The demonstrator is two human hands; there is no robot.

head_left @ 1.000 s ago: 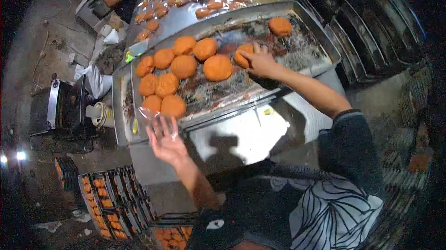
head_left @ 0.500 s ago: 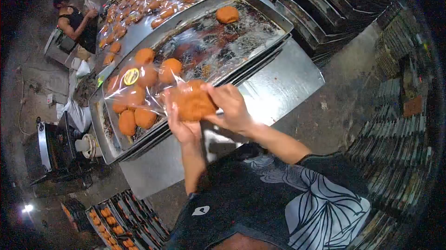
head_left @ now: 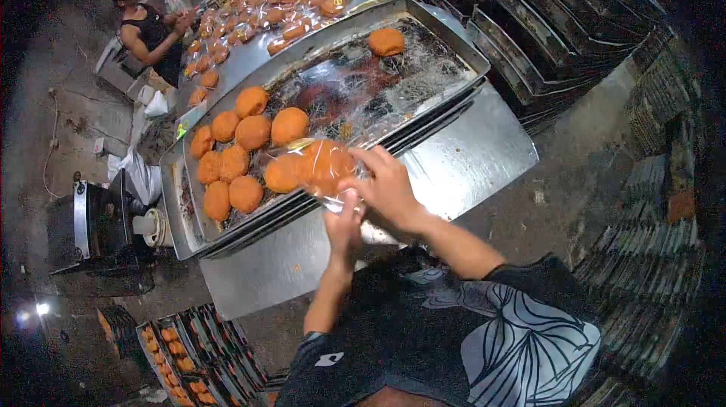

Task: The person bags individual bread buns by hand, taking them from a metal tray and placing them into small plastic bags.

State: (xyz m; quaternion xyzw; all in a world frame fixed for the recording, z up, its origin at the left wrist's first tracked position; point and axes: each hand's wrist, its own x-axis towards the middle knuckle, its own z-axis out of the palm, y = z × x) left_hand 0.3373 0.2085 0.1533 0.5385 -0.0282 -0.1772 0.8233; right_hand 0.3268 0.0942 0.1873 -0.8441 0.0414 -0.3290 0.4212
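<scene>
A clear plastic bag [head_left: 299, 144] with a yellow label holds orange-brown crumbed buns [head_left: 286, 172] above the near edge of a metal tray. My right hand [head_left: 389, 191] grips the bag's right end, fingers along its far side. Below it, my left hand [head_left: 344, 229] is closed with the thumb up at the bag's gathered plastic. Several loose crumbed buns [head_left: 252, 132] lie on the left part of the tray [head_left: 446, 74], and a single bun [head_left: 386, 41] sits near its far right end.
Bagged buns [head_left: 291, 6] cover the table beyond the tray. A person [head_left: 147, 32] works at the far left. Stacked dark trays [head_left: 529, 29] stand at the right. Racks with buns [head_left: 178, 350] are at the lower left, near a white bucket [head_left: 155, 227].
The bag has swung off the loose buns and now hangs compactly around the buns in it. My left hand has moved down and right from under the buns to the bag's plastic.
</scene>
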